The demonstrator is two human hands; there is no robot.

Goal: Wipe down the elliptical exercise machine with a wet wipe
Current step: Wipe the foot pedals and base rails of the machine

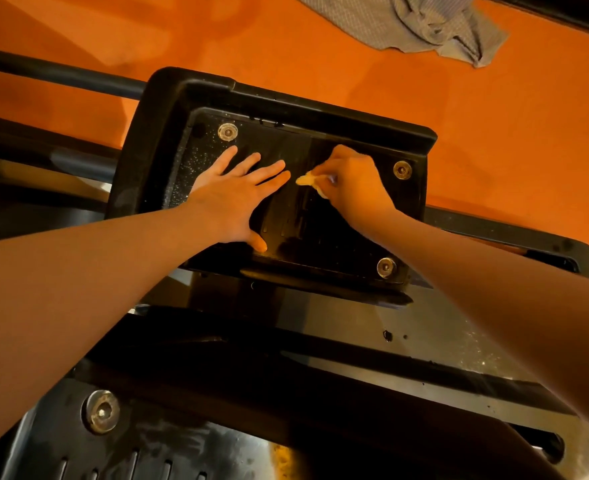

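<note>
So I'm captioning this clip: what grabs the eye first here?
Two hands on a black foot pedal mid-frame: the left hand lies flat, the right hand pinches a small wet wipe. Behind them lies a bright orange floor, with a crumpled grey cloth at the top.

Both bare forearms reach forward and converge. The left hand (pixel 237 199) lies flat, palm down, fingers straight and spread, thumb angled back toward the body. The right hand (pixel 352 181) is curled, knuckles up, fingertips pinched together pointing left
</note>
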